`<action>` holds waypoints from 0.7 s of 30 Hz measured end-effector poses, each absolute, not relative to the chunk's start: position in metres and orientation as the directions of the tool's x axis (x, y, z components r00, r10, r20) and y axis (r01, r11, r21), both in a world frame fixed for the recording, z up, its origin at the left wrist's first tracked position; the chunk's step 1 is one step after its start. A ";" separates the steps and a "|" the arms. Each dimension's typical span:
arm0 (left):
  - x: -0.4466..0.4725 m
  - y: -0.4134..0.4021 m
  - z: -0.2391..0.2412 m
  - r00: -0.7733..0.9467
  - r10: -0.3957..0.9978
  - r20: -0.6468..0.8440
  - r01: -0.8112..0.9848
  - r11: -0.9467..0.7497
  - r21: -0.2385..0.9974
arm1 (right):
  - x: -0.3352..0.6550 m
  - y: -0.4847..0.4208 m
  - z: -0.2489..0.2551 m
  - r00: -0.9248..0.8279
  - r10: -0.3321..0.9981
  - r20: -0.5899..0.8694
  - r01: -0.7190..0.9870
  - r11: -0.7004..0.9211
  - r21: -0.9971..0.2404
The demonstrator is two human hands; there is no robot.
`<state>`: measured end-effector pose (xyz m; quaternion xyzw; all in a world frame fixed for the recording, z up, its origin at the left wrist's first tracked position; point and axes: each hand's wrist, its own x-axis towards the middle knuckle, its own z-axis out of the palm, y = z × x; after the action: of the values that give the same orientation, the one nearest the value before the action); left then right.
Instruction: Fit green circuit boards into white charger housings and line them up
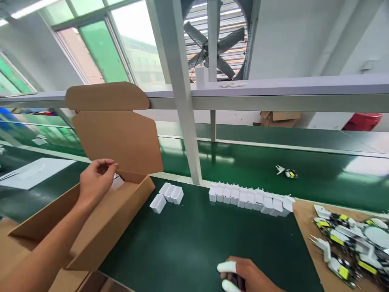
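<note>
My left hand (99,176) reaches over an open cardboard box (118,221), its thumb and fingers pinched together. Whatever they may hold is too small or hidden to make out. Just beyond the fingers, a white piece (117,182) shows at the far end of the box. My right hand (243,275) hovers low above the green tabletop (188,247), white covers on two fingertips. Its fingers are bent but apart, with nothing visible between them. Several small white plastic cups (172,192) sit right of the box, and a long row of white housings (251,198) lines the table's back.
Wired assemblies (349,239) with yellow parts lie piled on a brown board (306,215) at right. One more assembly (288,172) rests on the green conveyor belt (252,166) behind. A metal post (187,101) rises at the table's back edge. A white sheet (36,172) lies at left.
</note>
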<state>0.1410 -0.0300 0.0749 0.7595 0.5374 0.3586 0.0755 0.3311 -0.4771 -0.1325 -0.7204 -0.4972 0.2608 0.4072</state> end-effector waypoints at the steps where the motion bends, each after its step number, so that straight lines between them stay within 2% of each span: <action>1: 0.152 -0.052 0.080 0.275 0.847 0.455 0.703 -0.500 0.506 | 0.335 -0.472 -0.128 0.330 0.943 0.034 0.505 -0.146 -0.851; 2: 0.166 -0.077 0.082 0.437 0.799 0.414 0.617 -0.601 0.509 | 0.340 -0.467 -0.124 0.243 0.969 0.046 0.511 -0.088 -0.855; 4: 0.202 -0.128 0.078 0.765 0.608 0.211 0.458 -0.745 0.486 | 0.346 -0.458 -0.115 0.144 0.985 0.093 0.508 0.007 -0.861; 6: 0.247 -0.173 0.062 0.927 0.375 0.019 0.338 -0.855 0.394 | 0.349 -0.453 -0.111 0.130 0.984 0.123 0.482 0.045 -0.875; 8: 0.296 -0.203 0.040 0.964 0.243 -0.112 0.264 -0.926 0.271 | 0.350 -0.454 -0.112 0.149 0.981 0.121 0.450 0.041 -0.892; 11: 0.361 -0.222 0.010 0.925 0.261 -0.275 0.315 -0.933 0.174 | 0.352 -0.458 -0.117 0.158 0.981 0.116 0.427 0.037 -0.903; 16: 0.410 -0.212 -0.005 0.893 0.248 -0.375 0.320 -0.937 0.140 | 0.357 -0.459 -0.123 0.155 0.972 0.175 0.439 0.091 -0.894; 21: 0.390 -0.202 -0.004 0.897 0.145 -0.417 0.237 -0.956 0.176 | 0.360 -0.458 -0.122 0.142 0.974 0.178 0.443 0.098 -0.891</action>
<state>0.3901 -0.2018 -0.0038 0.9675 0.0986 -0.2044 0.1118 0.3596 -0.4578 -0.1220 -0.6044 -0.5861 0.2923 0.4535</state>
